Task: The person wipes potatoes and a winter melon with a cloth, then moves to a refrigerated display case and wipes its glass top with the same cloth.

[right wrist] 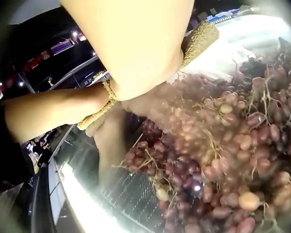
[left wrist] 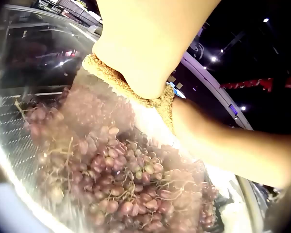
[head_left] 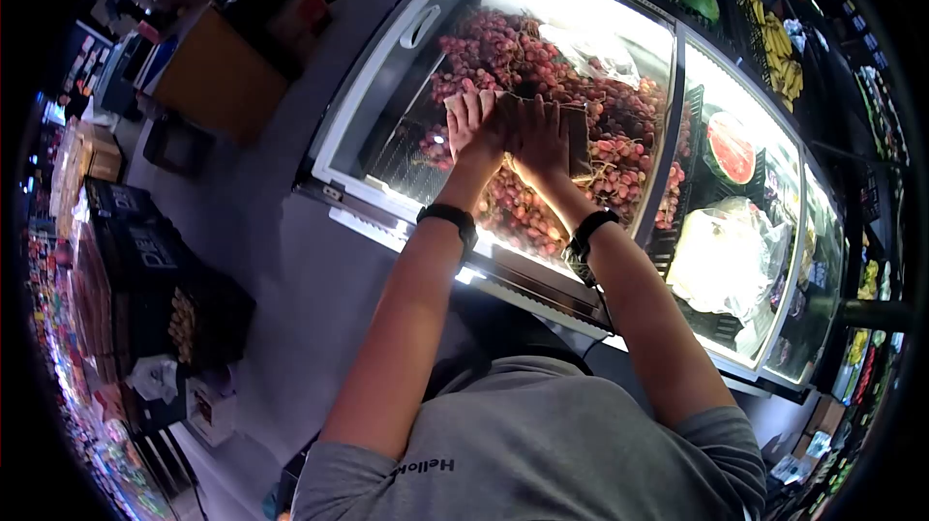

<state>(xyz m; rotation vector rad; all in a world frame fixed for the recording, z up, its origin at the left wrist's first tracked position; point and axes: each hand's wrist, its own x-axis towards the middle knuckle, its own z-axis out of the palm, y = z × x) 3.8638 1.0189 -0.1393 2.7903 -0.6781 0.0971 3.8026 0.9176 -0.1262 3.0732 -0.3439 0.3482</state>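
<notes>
A brown cloth (head_left: pixel 579 139) lies folded on the glass lid (head_left: pixel 399 113) of a display case, above red grapes (head_left: pixel 523 213). My left hand (head_left: pixel 471 124) rests on the cloth's left part with fingers extended. Close beside it, my right hand (head_left: pixel 539 139) lies flat on the cloth's middle. In the left wrist view, the left hand (left wrist: pixel 140 53) covers part of the cloth's fuzzy edge (left wrist: pixel 106 73). The right wrist view has the right hand (right wrist: pixel 136 53) over the cloth (right wrist: pixel 201 43), its fingers hidden.
The case's metal frame (head_left: pixel 666 129) divides the lid from a section with a cut watermelon (head_left: pixel 732 148) and a white plastic bag (head_left: pixel 726 255). Bananas (head_left: pixel 772 47) sit beyond. Stacked dark crates (head_left: pixel 131 240) and a brown box (head_left: pixel 218 71) stand at the left, across the floor.
</notes>
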